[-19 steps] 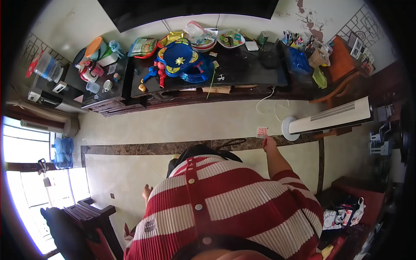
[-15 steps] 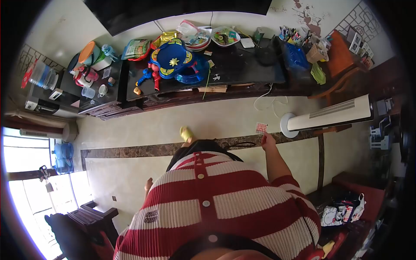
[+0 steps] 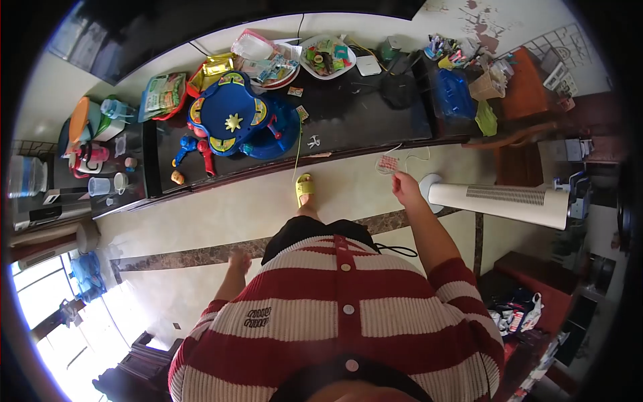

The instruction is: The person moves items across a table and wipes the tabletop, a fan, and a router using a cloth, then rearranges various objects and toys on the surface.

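A small flat card with a red-and-white check pattern [image 3: 387, 164] is pinched by one edge in my right hand [image 3: 406, 189], held out in front of me over the floor. My left hand [image 3: 239, 260] hangs low beside my striped top, away from any object. Motion smears its fingers, so their pose is unclear. Nearest to the card are the front edge of the dark cabinet and a white cable [image 3: 416, 158] on the floor.
A blue toy drum table [image 3: 231, 114] stands on the long dark cabinet [image 3: 362, 120], with a bowl of small packets [image 3: 328, 57] behind it. To the right lies a white tower fan [image 3: 499, 195] in view. My yellow slipper [image 3: 305, 191] is on the tiled floor.
I have come closer to the cabinet, and a foot has stepped forward. My right hand has moved slightly left and up with the card. More of my left hand now shows.
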The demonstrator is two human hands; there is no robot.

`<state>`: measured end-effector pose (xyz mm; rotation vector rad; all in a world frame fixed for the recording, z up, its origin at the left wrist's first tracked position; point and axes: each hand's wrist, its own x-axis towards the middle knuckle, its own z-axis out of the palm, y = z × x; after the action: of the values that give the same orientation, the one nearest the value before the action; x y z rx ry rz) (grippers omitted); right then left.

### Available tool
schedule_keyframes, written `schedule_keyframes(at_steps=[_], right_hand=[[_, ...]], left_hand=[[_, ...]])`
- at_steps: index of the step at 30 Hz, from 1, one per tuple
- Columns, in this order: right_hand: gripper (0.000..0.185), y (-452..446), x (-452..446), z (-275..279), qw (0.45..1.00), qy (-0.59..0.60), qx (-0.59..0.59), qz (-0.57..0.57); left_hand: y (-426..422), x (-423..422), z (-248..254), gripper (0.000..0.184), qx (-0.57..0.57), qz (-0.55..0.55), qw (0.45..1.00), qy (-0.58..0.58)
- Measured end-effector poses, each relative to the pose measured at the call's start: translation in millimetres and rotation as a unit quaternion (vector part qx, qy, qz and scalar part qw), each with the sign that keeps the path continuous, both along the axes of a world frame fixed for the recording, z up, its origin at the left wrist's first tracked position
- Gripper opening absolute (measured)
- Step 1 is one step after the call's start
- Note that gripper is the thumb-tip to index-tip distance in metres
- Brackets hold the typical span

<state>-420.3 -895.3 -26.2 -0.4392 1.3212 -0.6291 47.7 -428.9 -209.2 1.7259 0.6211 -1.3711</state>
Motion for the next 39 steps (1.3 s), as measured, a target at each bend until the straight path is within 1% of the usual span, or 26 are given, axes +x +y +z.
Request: schedule_keyframes(at_steps=[1,2,3,5,7,8,10,12,14,15,16,17,19,21,22,24,25,26,27,28,29,30,31,32,36,39], right_hand=[[0.014,-23.4,15.7,-7.8,0.999,-0.018,-0.011,0.027],[0.013,-43.1,37.2,-7.0,1.000,0.009,-0.003,0.022],[0.011,-63.9,65.7,4.1,0.999,0.033,0.001,0.017],[0.008,-103.7,107.6,15.0,0.998,0.055,0.003,0.011],[0.006,-136.5,152.1,11.9,0.999,0.046,0.011,0.007],[0.006,-149.1,175.8,10.2,0.999,0.034,0.022,0.029],[0.008,-176.7,218.9,5.8,0.997,0.014,0.042,0.063],[0.006,-203.1,271.0,-11.5,0.994,-0.048,0.039,0.095],[0.006,-237.3,332.8,-38.5,0.988,-0.089,0.045,0.117],[0.006,-256.5,365.9,-47.1,0.986,-0.096,0.056,0.128],[0.006,-276.1,397.3,-59.5,0.985,-0.110,0.062,0.122],[0.007,-290.1,430.0,-50.5,0.989,-0.107,0.081,0.058],[0.007,-325.2,480.0,-75.1,0.987,-0.128,0.058,0.075],[0.008,-342.4,506.3,-92.6,0.982,-0.088,0.051,0.160],[0.012,-339.2,515.4,-104.2,0.983,-0.064,0.051,0.165],[0.014,-314.5,504.8,-116.9,0.973,0.075,-0.014,0.216],[0.020,-301.5,483.9,-138.6,0.932,0.083,-0.130,0.329],[0.021,-290.4,463.7,-178.1,0.826,0.223,-0.287,0.430],[0.017,-265.5,442.0,-178.0,0.755,0.275,-0.422,0.420],[0.013,-239.8,416.7,-192.9,0.710,0.301,-0.483,0.416],[0.011,-222.7,394.4,-175.3,0.655,0.329,-0.402,0.549],[0.008,-203.5,370.3,-184.7,0.591,0.326,-0.430,0.600],[0.009,-185.9,349.1,-197.1,0.565,0.320,-0.429,0.628],[0.011,-176.2,331.6,-206.5,0.498,0.272,-0.495,0.658],[0.010,-162.6,324.2,-233.6,0.368,0.221,-0.598,0.677],[0.013,-167.7,328.7,-258.8,0.290,0.249,-0.623,0.683]], left_hand=[[-44.7,10.9,12.6,0.023,-0.118,-0.052,0.992,0.008],[-80.6,21.8,22.7,0.023,-0.232,-0.101,0.967,0.014],[-146.8,7.5,75.4,0.040,-0.080,0.012,0.996,-0.025],[-220.2,6.0,118.9,0.036,-0.111,-0.041,0.991,-0.063],[-255.5,11.7,118.3,0.036,-0.167,-0.064,0.983,-0.050],[-271.1,10.9,132.0,0.040,-0.156,-0.106,0.980,-0.067],[-285.3,4.9,140.2,0.036,-0.129,-0.107,0.982,-0.082],[-281.3,-2.6,150.3,0.036,-0.083,-0.086,0.991,-0.066],[-238.0,-4.5,128.8,0.036,-0.104,-0.052,0.992,-0.045],[-231.3,-10.2,143.9,0.036,-0.024,-0.047,0.997,-0.047],[-214.5,-16.7,146.6,0.035,0.005,-0.006,0.999,-0.052],[-191.8,-22.2,145.9,0.034,0.035,0.036,0.997,-0.056],[-152.5,-38.6,148.3,0.033,0.103,0.094,0.988,-0.068],[-128.8,-55.0,156.8,0.034,0.143,0.149,0.977,-0.053],[-115.7,-65.0,157.8,0.034,0.155,0.166,0.973,-0.035],[-108.7,-86.2,160.3,0.034,0.173,0.186,0.967,0.006],[-113.6,-93.3,157.1,0.034,0.170,0.182,0.968,0.022],[-122.1,-99.4,149.1,0.034,0.162,0.177,0.970,0.038],[-139.7,-100.8,143.1,0.034,0.152,0.157,0.975,0.030],[-163.1,-99.9,143.2,0.034,0.144,0.136,0.980,0.022],[-183.0,-98.9,146.1,0.034,0.136,0.116,0.984,0.013],[-198.6,-98.8,147.9,0.034,0.109,0.099,0.989,0.007],[-216.1,-96.2,148.1,0.035,0.078,0.079,0.994,0.000],[-233.2,-92.1,149.6,0.035,0.046,0.058,0.997,-0.009],[-263.3,-78.1,158.8,0.033,0.013,-0.053,0.998,-0.025],[-247.5,-69.0,153.3,0.031,0.039,-0.084,0.995,-0.038]])
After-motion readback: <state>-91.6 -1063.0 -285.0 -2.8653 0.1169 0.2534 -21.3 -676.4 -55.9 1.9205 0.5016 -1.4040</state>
